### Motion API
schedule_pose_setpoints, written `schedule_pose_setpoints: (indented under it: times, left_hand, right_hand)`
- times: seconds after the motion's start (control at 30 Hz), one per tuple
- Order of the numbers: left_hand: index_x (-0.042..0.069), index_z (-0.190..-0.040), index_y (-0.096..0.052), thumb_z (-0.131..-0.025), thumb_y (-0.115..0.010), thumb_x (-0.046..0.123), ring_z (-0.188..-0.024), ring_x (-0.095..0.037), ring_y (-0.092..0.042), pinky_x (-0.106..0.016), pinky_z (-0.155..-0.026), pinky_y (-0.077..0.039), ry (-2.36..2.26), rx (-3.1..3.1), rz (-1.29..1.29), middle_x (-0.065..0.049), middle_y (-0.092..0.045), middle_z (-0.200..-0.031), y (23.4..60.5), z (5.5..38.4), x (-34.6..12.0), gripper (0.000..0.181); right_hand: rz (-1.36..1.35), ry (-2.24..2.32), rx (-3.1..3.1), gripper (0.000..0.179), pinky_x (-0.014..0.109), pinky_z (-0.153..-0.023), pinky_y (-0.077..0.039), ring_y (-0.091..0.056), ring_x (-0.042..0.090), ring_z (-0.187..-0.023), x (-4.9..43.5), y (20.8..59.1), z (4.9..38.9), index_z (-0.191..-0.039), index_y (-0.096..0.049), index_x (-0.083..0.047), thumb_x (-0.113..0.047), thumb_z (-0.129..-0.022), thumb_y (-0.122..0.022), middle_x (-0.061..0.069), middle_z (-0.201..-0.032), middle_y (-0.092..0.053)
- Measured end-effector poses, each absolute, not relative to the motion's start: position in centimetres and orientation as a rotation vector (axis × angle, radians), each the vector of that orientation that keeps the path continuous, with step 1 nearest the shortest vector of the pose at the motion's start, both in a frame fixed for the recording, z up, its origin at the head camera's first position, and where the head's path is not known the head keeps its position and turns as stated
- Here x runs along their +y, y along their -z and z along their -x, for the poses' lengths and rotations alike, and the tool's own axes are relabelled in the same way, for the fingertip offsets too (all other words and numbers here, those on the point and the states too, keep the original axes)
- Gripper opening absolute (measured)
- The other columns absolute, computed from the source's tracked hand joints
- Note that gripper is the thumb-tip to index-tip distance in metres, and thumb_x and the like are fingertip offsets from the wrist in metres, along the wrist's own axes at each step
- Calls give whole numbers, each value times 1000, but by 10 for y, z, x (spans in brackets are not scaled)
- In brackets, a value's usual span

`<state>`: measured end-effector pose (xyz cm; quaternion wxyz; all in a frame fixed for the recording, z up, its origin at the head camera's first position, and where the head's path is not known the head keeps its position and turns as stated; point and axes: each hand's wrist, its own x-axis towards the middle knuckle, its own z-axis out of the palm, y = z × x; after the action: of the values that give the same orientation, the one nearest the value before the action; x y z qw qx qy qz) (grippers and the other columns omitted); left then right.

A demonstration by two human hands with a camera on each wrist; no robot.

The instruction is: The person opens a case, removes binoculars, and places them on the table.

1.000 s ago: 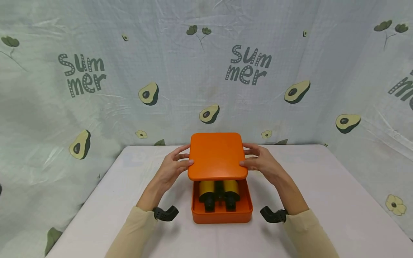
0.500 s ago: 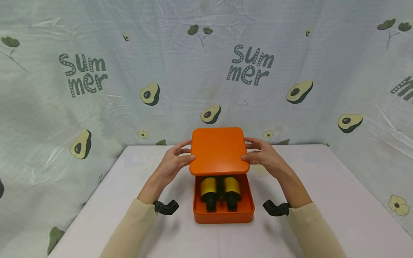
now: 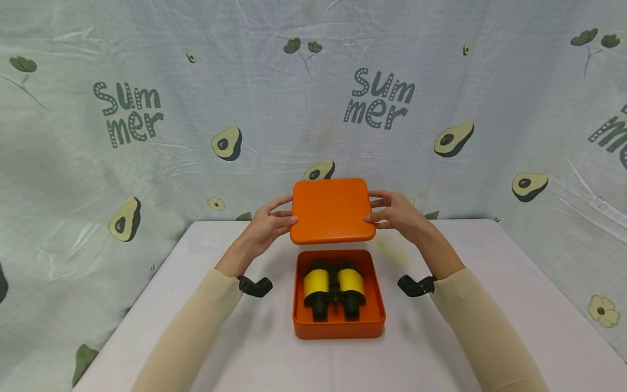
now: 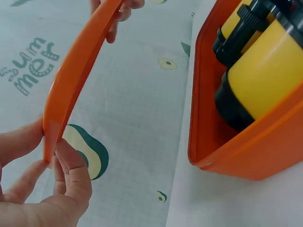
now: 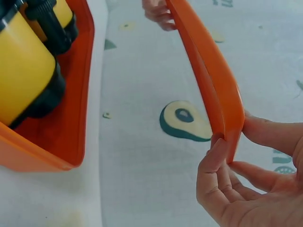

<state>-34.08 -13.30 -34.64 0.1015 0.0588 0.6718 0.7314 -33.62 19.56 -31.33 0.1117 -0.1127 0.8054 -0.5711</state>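
Note:
An orange square lid is held up behind and above an open orange box. My left hand pinches the lid's left edge, thumb on top and fingers beneath. At the opposite edge my right hand grips it the same way. Inside the box lies a pair of yellow and black binoculars, eyepieces toward me. Both wrist views show the lid tilted on edge, with the left hand and right hand pinching its corners, apart from the box.
The box stands on a white table. Behind the table hangs a pale cloth printed with avocados and lettering. A black wrist camera sits on the left wrist, and another black wrist camera on the right.
Both hands have raised the lid up and away from the box, so a gap now shows between them. The binoculars have come fully into view; the box has stayed in place.

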Motion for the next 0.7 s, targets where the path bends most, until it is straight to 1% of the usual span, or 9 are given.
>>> schedule_pose_setpoints:
  times: [0.23,0.33,0.43,0.53,0.63,0.7]
  left_hand:
    - [19,-160,-38,-100,-61,-3,-100,-14,-67,-20,-84,-59,-2160,1985,-122,-22,-55,-144,348,361,-130,68]
    - [20,-160,-40,-99,-61,-4,-99,-15,-67,-20,-83,-59,-2172,1993,-94,-22,-56,-143,352,368,-129,68]
    - [21,-160,-41,-99,-61,-5,-98,-15,-66,-20,-83,-59,-2189,1987,-77,-19,-58,-138,360,376,-127,69]
    - [21,-159,-42,-98,-62,-6,-97,-15,-65,-20,-81,-58,-2209,1962,-43,-18,-59,-134,371,383,-124,69]
    - [21,-158,-43,-98,-62,-6,-97,-15,-65,-20,-80,-57,-2203,1974,-1,-17,-59,-136,380,387,-122,69]
    - [20,-158,-44,-97,-62,-6,-100,-16,-65,-20,-83,-57,-2193,1998,19,-18,-59,-138,385,389,-120,68]
  right_hand:
    - [246,1710,2357,82,27,-86,-61,-64,28,-116,190,318,358,-163,-29,-10,-4,-94,-71,21,-156,-46]
    - [216,1726,2352,83,25,-82,-61,-65,25,-111,186,323,367,-163,-29,-11,-2,-93,-71,22,-154,-48]
    - [182,1735,2360,82,24,-79,-61,-65,23,-108,184,331,375,-163,-31,-13,-1,-93,-72,22,-151,-50]
    - [142,1749,2357,82,28,-84,-62,-64,25,-110,182,338,381,-163,-33,-14,2,-92,-71,23,-150,-49]
    - [108,1753,2352,83,39,-96,-60,-62,30,-116,181,346,386,-163,-33,-14,3,-91,-71,23,-150,-49]
    - [93,1749,2345,83,46,-104,-56,-61,33,-121,181,353,388,-163,-32,-14,3,-91,-70,24,-152,-48]
